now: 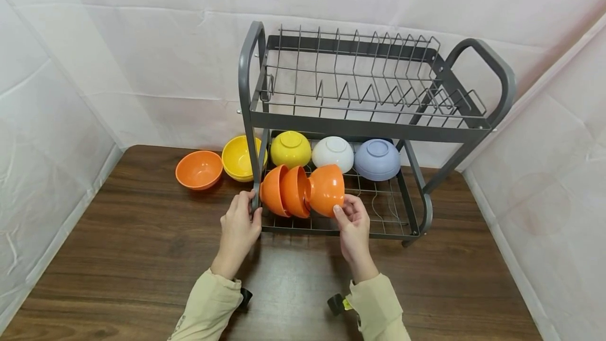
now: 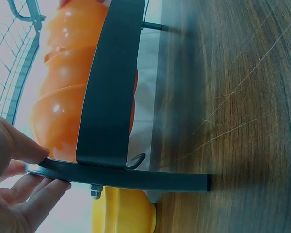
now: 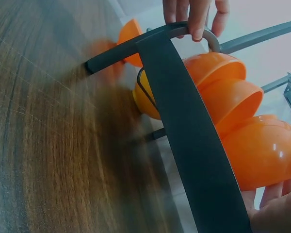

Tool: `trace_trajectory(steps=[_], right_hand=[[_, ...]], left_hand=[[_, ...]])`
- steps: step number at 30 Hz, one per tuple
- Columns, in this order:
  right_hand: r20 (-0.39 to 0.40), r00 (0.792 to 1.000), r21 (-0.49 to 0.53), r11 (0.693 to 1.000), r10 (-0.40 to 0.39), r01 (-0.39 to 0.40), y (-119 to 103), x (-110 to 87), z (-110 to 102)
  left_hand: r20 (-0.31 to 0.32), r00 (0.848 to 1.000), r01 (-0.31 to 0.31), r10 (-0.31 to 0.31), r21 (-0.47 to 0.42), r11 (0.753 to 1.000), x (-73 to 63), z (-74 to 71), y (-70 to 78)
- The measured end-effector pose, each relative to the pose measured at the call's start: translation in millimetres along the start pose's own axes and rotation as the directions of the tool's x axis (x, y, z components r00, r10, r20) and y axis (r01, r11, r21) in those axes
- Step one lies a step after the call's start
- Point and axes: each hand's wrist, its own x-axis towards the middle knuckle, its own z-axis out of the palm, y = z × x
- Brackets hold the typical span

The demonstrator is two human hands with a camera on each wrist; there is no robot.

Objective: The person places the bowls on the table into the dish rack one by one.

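My right hand pinches the rim of an orange bowl, thumb on the near side and fingers behind. That bowl lies tipped on its side on the lower shelf of a dark metal dish rack, its base toward the left. Two more orange bowls, one in the middle and one at the left end, lean on their sides in the same row, close against each other. My left hand grips the rack's lower left frame, thumb and fingers on opposite sides of the bar.
Behind the orange row sit upturned yellow, white and lavender bowls. Left of the rack, an orange bowl and a yellow bowl stand upright on the wooden table. A wire plate tier spans above.
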Motion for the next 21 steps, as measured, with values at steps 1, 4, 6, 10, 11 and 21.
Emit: trace_trajectory(steps=[1,4,6,10,11,21], right_hand=[[-0.001,1.000,-0.018,1.000,0.002,-0.002,1,0.6,1],[0.001,1.000,-0.095,0.995,0.005,-0.005,2,1.9,2],[0.011,1.000,-0.163,0.987,0.005,-0.003,2,2.4,3],[0.036,0.999,-0.321,0.947,-0.016,0.027,3,2.7,5],[0.045,0.999,-0.361,0.932,-0.025,0.040,4,2.6,5],[0.170,0.972,-0.586,0.776,-0.162,0.232,-17,-13.1,27]], left_hand=[[0.000,1.000,0.001,-0.001,-0.001,1.000,0.0,0.0,0.0],[0.000,1.000,0.004,-0.004,0.000,1.000,-0.3,-0.1,0.6],[0.000,1.000,0.004,-0.004,0.000,1.000,-0.6,0.2,0.5],[0.001,1.000,0.005,-0.005,0.000,1.000,0.3,0.1,0.0],[0.003,1.000,0.006,-0.006,0.000,1.000,0.5,0.0,0.1],[0.012,1.000,0.014,-0.014,-0.007,1.000,0.4,-0.7,0.4]])
